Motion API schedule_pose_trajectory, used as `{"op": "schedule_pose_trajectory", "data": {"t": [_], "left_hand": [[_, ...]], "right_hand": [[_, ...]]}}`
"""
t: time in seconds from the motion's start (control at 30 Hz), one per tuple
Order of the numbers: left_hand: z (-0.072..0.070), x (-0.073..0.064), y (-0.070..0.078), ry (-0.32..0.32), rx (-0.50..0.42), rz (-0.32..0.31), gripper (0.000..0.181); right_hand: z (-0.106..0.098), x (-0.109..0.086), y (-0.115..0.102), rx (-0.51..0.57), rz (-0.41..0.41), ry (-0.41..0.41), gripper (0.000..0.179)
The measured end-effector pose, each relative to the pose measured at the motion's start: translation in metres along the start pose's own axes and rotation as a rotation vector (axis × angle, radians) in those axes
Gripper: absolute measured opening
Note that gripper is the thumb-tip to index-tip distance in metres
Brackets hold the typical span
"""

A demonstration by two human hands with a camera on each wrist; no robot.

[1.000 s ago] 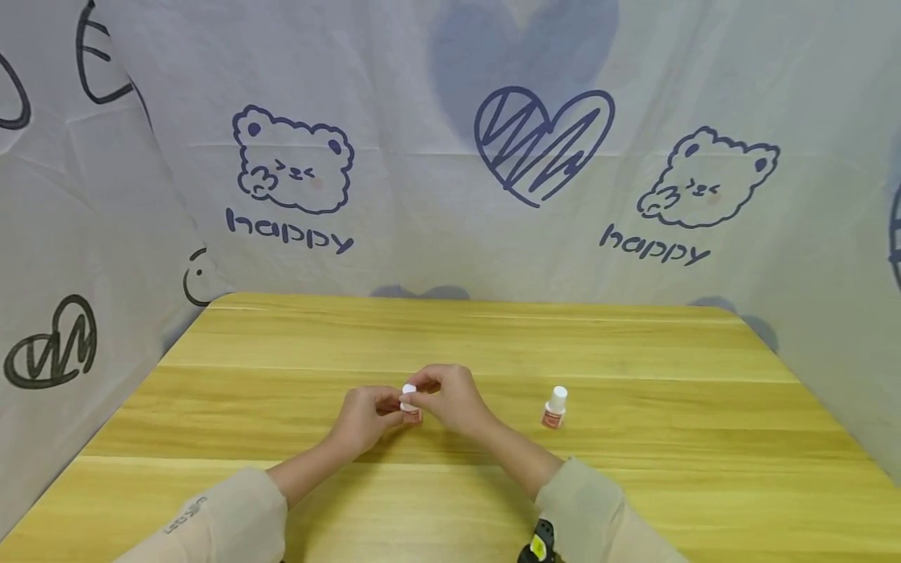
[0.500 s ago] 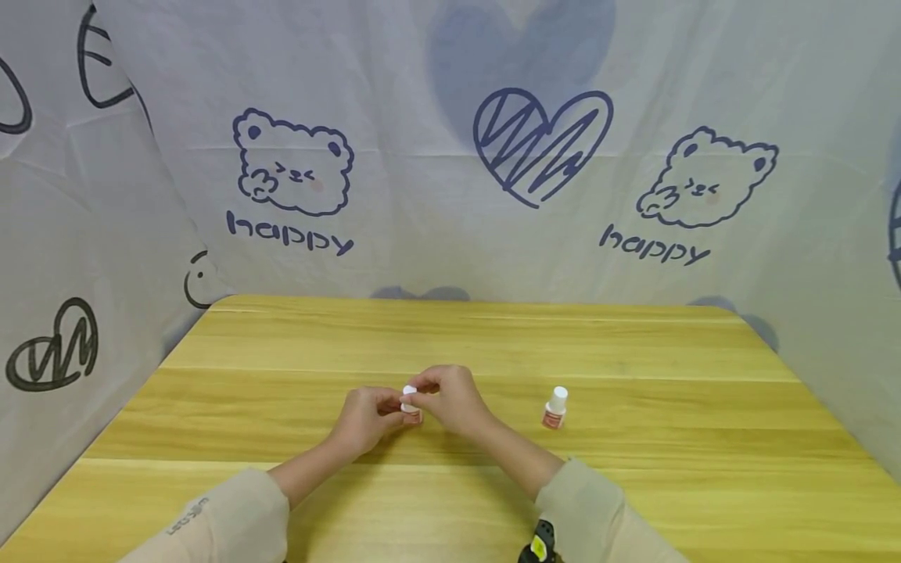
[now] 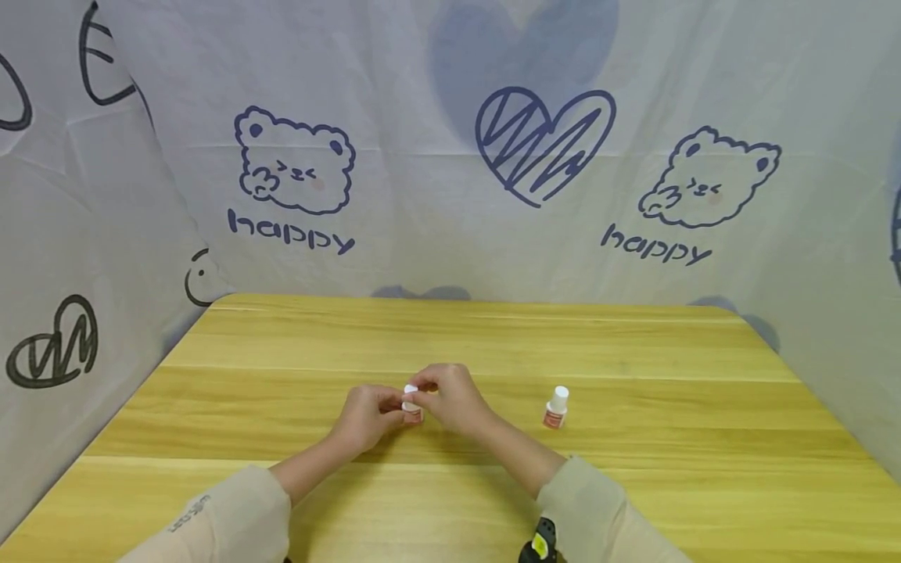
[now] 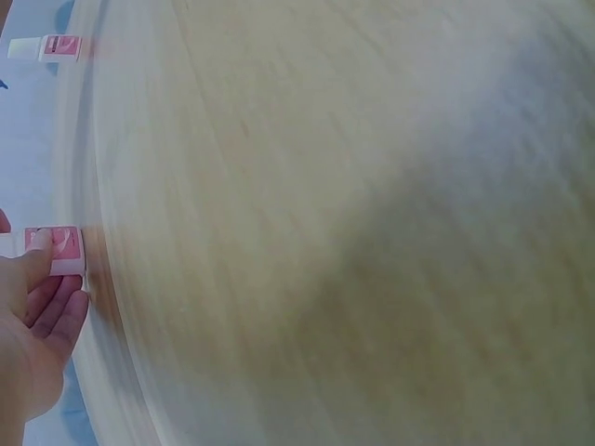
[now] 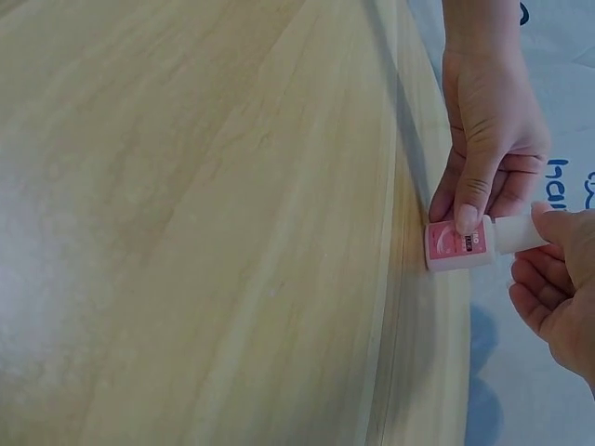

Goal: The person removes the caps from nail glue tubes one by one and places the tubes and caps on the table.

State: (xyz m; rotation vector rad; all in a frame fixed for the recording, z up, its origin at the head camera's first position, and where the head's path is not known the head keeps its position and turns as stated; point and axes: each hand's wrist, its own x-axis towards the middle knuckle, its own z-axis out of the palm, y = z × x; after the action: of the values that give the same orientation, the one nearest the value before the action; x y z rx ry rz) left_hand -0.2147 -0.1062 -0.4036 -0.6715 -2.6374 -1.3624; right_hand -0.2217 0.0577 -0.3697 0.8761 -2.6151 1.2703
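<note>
A small white bottle (image 3: 413,414) with a pink-red label stands upright on the wooden table, between both hands. My left hand (image 3: 362,418) grips its body, thumb across the label in the right wrist view. The white cap (image 5: 517,234) sits on the bottle's neck, and my right hand (image 3: 454,400) pinches it between thumb and fingers. A second bottle (image 3: 555,408) of the same kind stands capped on the table to the right, apart from both hands; that bottle (image 4: 46,47) also shows at the upper left of the left wrist view.
The light wood table (image 3: 633,485) reaches back to a pale cloth (image 3: 422,195) printed with bears and hearts. Another cloth (image 3: 84,211) hangs along the left side. A black and yellow object (image 3: 540,541) shows by the right sleeve.
</note>
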Motion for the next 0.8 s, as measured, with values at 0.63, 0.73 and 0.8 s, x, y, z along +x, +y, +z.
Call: {"op": "schedule_pose_trajectory", "data": {"t": [0.63,0.73,0.8], "left_hand": [[-0.0007,0.0006,0.0021,-0.026,-0.023,-0.014,0.014],[-0.0008,0.0008,0.0019,-0.031,-0.026,-0.026,0.016],[-0.0008,0.0008,0.002,-0.033,-0.029,-0.033,0.016]], "right_hand": [[-0.004,0.0007,-0.0007,-0.033,-0.071,-0.062,0.01],[-0.0055,0.0005,-0.0013,-0.022,-0.063,-0.082,0.01],[-0.0063,0.0007,-0.0011,-0.016,-0.06,-0.095,0.011]]}}
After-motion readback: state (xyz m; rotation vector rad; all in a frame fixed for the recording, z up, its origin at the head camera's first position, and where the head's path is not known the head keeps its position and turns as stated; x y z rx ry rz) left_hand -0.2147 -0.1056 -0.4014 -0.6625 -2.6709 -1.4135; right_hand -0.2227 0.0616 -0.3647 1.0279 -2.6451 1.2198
